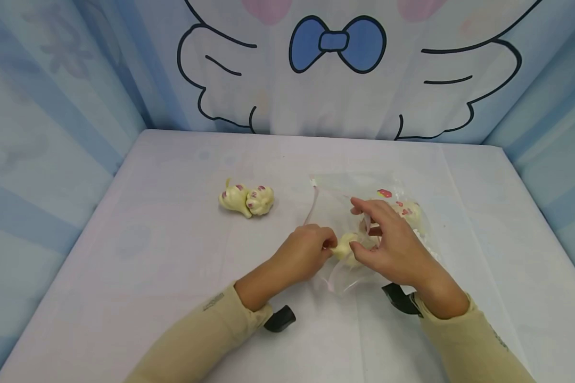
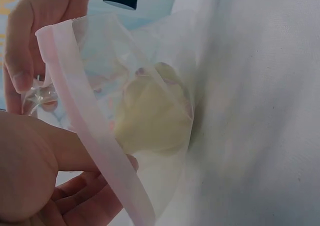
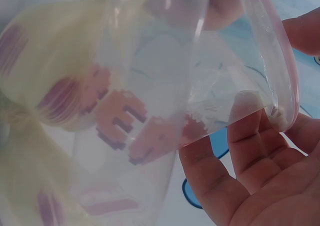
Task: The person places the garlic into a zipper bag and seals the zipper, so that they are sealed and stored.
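A clear zip bag (image 1: 335, 199) with a pink rim (image 2: 92, 136) lies right of the table's middle, its mouth facing me. My left hand (image 1: 329, 246) pinches a cream paw toy (image 1: 346, 249) at that mouth. In the left wrist view the toy (image 2: 152, 118) sits just inside the rim. My right hand (image 1: 364, 236) grips the bag's upper edge, its fingers (image 3: 245, 156) curled under the pink rim (image 3: 282, 56). Another paw toy (image 1: 409, 210) lies deeper inside the bag and shows through the film (image 3: 47, 71).
Two more cream paw toys (image 1: 246, 200) lie together on the white tablecloth (image 1: 148, 255), left of the bag. Blue-and-white cartoon panels (image 1: 335, 69) wall the table at the back and both sides.
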`<state>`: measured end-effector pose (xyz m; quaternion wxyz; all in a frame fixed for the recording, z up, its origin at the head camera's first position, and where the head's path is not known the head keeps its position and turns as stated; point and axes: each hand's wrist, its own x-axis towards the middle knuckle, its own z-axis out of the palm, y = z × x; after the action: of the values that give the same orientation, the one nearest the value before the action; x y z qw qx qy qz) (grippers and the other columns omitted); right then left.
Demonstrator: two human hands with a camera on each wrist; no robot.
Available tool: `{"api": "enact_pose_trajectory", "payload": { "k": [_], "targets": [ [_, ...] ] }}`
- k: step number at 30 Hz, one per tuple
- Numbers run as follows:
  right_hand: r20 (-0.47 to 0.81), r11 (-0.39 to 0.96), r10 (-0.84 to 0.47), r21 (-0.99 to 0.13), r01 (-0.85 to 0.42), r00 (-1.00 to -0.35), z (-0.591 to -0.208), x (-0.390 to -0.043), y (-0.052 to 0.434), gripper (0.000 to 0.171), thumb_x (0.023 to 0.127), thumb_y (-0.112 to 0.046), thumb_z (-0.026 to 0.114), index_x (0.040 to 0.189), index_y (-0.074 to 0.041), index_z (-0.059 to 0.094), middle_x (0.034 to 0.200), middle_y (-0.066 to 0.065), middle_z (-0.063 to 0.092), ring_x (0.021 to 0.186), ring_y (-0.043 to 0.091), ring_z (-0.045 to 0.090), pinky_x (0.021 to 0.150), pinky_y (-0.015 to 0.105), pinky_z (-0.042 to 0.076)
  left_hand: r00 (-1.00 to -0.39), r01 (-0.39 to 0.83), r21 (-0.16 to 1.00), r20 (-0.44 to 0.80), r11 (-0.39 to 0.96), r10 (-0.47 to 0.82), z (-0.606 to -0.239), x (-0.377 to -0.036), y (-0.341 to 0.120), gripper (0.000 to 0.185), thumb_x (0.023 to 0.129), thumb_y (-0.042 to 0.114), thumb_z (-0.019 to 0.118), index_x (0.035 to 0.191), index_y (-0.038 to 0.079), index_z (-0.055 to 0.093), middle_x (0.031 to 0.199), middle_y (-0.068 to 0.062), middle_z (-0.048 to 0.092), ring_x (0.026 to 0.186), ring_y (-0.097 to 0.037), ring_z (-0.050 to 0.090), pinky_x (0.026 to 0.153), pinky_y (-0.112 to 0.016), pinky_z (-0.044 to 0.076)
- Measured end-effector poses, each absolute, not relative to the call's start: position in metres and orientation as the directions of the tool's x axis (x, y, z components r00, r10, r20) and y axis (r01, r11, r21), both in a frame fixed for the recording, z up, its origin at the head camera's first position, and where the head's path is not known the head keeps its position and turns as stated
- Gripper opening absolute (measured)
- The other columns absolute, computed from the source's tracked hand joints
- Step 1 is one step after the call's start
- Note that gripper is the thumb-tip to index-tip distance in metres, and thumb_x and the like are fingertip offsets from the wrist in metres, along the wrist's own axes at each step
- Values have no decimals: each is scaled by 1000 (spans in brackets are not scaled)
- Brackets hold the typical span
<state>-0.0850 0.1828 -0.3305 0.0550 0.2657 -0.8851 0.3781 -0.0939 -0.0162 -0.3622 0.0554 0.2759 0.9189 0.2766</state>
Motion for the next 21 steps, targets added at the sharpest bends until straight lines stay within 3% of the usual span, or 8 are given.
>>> {"api": "enact_pose_trajectory", "payload": {
  "k": [6,11,21],
  "targets": [
    [304,569,-424,-644,-512,-853,-331,-85,183,64,80,4,72,141,3,51,121,10,60,93,17,54,77,35,56,-853,477,570,116,669,509,-367,-96,-12,9,93,7,71,100,7,77,94,-2,72,88,-16,64,77,-24,52],
    [305,572,-422,-641,-512,-854,-331,-84,183,64,80,4,73,140,4,51,121,11,60,94,17,54,77,37,57,-855,463,606,112,647,507,-368,-96,-9,19,94,5,69,111,4,77,103,-6,74,96,-18,65,83,-25,52],
    [314,573,-420,-636,-517,-851,-332,-84,183,65,79,4,74,140,4,50,121,13,60,92,17,53,76,44,58,-863,380,679,16,628,505,-366,-95,-6,30,96,3,62,125,1,70,110,-10,72,90,-13,66,73,-19,51]
  ]
}}
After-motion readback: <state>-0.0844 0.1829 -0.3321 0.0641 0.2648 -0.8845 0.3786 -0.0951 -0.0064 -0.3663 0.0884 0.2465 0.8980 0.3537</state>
